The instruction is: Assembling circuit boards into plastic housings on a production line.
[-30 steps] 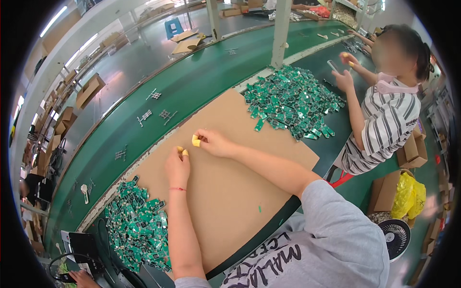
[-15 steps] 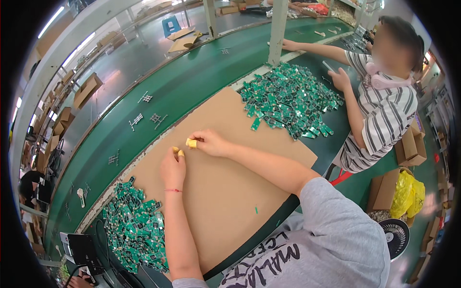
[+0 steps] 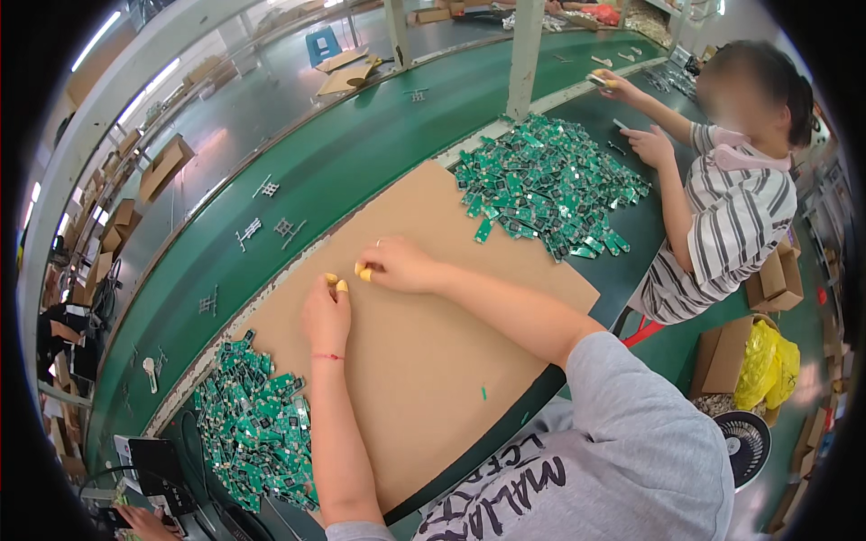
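My left hand [image 3: 326,316] is over the brown cardboard sheet [image 3: 433,361], its curled fingers slightly apart and nothing visible between them. To its right is my right hand [image 3: 397,265], with fingers bent and tips close together; anything in them is too small or hidden to make out. Both hands wear yellow finger cots on some fingertips. A heap of small green circuit boards [image 3: 257,433] lies left of my left forearm. Another heap of circuit boards [image 3: 550,185] sits past the sheet's far right corner. One small green sliver [image 3: 483,393] lies on the cardboard.
Beyond the sheet runs a green conveyor belt [image 3: 343,153] carrying several grey metal-looking frames [image 3: 284,230]. A white post [image 3: 524,63] stands at its near edge. A co-worker [image 3: 735,180] sits at the right, holding small things. A black fan [image 3: 741,446] stands at lower right.
The frames on the belt have shifted slightly left and nearer. The co-worker's far hand has drawn back from the post, with a small thing in it. My hands have barely moved.
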A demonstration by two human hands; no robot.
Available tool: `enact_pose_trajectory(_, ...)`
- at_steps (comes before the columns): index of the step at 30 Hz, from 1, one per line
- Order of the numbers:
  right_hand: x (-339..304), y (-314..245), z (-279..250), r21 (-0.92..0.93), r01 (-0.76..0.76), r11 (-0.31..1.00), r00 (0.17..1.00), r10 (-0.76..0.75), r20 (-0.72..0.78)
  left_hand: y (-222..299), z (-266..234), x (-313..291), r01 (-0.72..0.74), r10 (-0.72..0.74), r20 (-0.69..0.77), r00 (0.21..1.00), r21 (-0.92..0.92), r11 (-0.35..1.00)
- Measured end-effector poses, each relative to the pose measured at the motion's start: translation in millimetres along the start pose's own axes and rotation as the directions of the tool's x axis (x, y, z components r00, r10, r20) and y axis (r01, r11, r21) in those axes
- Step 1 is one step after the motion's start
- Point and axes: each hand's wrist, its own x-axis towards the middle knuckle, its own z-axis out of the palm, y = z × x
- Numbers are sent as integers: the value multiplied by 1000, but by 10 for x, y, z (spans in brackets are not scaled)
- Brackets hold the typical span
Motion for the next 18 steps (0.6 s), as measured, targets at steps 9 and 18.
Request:
enact_pose_trajectory(9,7,-21,2,109,-23,994,999,20,29,-11,11,0,-3,3,1,1000,-29,1000)
enact_pose_trajectory(18,7,-37,11,106,-22,994,999,19,26,-25,11,-5,4,-4,7,1000,-41,999)
